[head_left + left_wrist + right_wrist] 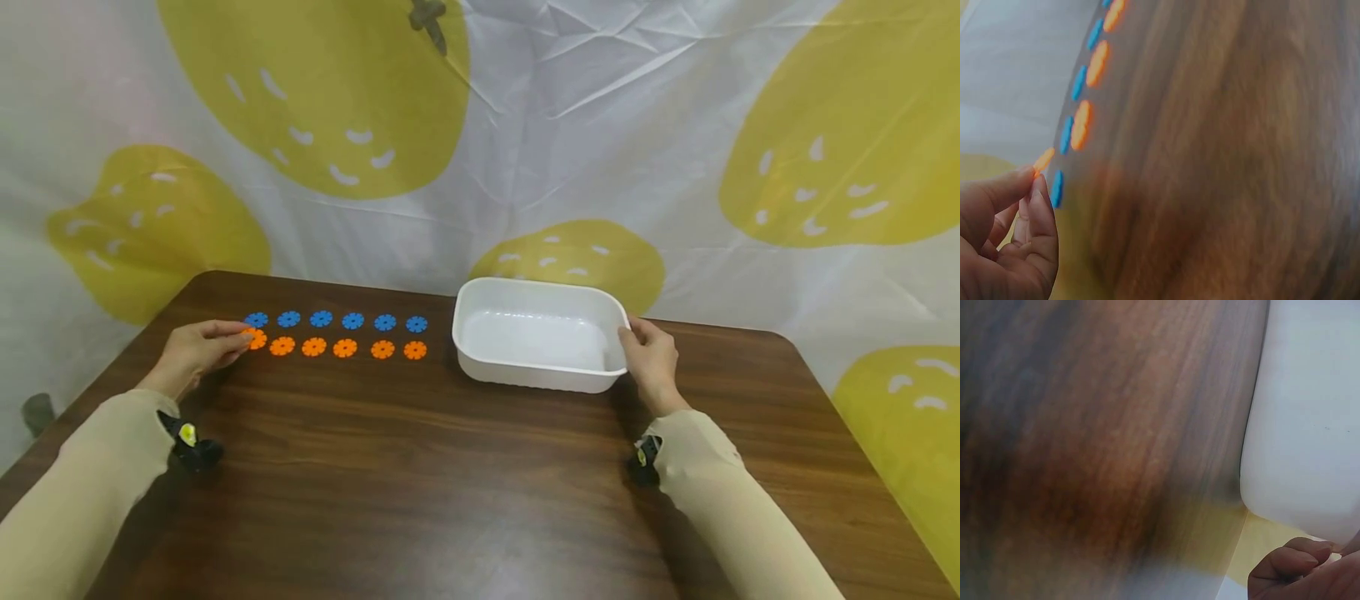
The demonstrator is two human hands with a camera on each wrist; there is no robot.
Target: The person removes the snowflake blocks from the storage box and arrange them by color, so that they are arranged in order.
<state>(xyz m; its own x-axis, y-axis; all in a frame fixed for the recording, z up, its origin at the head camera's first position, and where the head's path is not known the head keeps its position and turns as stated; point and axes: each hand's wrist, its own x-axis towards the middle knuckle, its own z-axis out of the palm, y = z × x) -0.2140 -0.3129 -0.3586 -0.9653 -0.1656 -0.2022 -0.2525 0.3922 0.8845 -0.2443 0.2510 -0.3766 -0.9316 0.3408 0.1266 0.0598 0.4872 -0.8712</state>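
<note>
My left hand [197, 354] pinches an orange notched disc [1044, 161] between thumb and fingertips, at the left end of a row of orange discs [314, 347]. Just behind them runs a matching row of blue discs [321, 318], flower-like with small notches round the rim. A white rectangular basin [536, 377] with rounded corners stands right of the rows. Gripping its right end is my right hand [651, 360], thumb at the rim. From the right wrist, the basin's smooth side wall [1304, 425] shows with curled fingers [1291, 559] below its corner.
The brown wood-grain table [420, 475] has rounded far corners. Close behind its far edge hangs a white cloth [510, 150] printed with big yellow fruit. A small dark grey object [37, 414] shows beyond the table's left edge.
</note>
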